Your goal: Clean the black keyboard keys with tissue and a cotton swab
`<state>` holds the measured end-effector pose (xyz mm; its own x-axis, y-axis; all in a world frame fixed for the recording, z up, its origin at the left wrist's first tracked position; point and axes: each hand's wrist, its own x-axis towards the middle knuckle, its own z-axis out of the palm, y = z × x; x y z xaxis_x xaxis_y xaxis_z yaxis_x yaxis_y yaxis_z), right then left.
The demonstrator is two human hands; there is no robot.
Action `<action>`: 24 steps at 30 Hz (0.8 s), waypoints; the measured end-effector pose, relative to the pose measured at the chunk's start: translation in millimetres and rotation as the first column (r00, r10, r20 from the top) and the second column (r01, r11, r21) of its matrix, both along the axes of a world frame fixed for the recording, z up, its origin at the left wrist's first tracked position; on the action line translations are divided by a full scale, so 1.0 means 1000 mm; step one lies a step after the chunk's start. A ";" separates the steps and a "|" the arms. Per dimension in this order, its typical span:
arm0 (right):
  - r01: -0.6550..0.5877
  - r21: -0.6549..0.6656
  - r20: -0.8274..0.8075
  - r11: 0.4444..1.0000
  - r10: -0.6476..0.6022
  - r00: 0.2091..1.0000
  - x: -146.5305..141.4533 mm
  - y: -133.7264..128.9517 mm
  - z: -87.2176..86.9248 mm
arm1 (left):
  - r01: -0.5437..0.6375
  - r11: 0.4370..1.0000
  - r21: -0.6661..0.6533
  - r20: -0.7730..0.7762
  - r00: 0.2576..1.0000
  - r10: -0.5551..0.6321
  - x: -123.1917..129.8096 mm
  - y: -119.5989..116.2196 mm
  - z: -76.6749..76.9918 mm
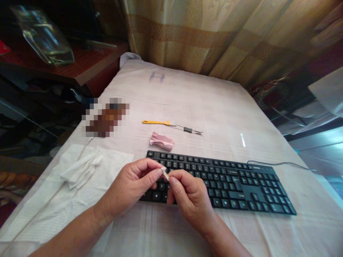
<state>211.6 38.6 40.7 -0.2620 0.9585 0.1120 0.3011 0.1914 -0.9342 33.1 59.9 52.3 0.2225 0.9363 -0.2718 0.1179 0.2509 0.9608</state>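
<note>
Above the left part of a black keyboard [235, 184], my left hand [134, 180] pinches a small piece of white material [164, 171]. My right hand [189, 198] is closed on a thin yellowish stick [167, 175], whose end meets the white piece between both hands' fingertips. Just behind the keyboard is a folded pink cloth [162, 141]. Farther back lie a yellow-handled brush [157, 122] and a wire tool with a dark grip [188, 130], their ends close together.
At left are a white paper towel [53, 194], a crumpled white tissue [83, 169] with a cable by it, and a pixelated object [107, 117]. A glass vessel [48, 43] stands on a wooden shelf [88, 66]. The keyboard cable [281, 163] runs right. A curtain [187, 39] hangs behind.
</note>
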 end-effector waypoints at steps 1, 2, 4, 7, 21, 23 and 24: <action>-0.002 0.001 0.000 1.000 0.002 1.000 0.000 0.000 0.000 | 0.004 1.000 0.000 -0.002 1.000 -0.004 0.000 0.000 0.000; -0.005 0.001 0.002 1.000 0.005 1.000 0.000 0.000 0.000 | 0.009 1.000 -0.004 -0.001 1.000 -0.009 -0.001 0.000 0.000; -0.015 0.000 0.004 1.000 0.015 1.000 0.001 -0.001 -0.001 | 0.015 1.000 -0.004 0.009 1.000 -0.015 -0.001 0.001 -0.001; -0.036 -0.014 0.009 0.999 0.036 0.999 0.002 -0.001 -0.002 | 0.009 1.000 0.027 0.021 1.000 -0.009 0.000 0.002 -0.002; -0.133 -0.251 -0.178 0.959 0.090 0.980 0.004 -0.003 0.005 | 0.266 0.841 0.472 -0.264 0.952 -0.153 -0.005 0.000 0.001; -0.166 -0.310 -0.234 0.936 0.094 0.968 0.003 -0.003 0.006 | 0.304 0.766 0.567 -0.305 0.941 -0.147 -0.006 -0.001 -0.001; -0.179 -0.334 -0.258 0.925 0.093 0.962 0.003 -0.004 0.006 | 0.320 0.730 0.604 -0.324 0.935 -0.141 -0.006 -0.002 -0.002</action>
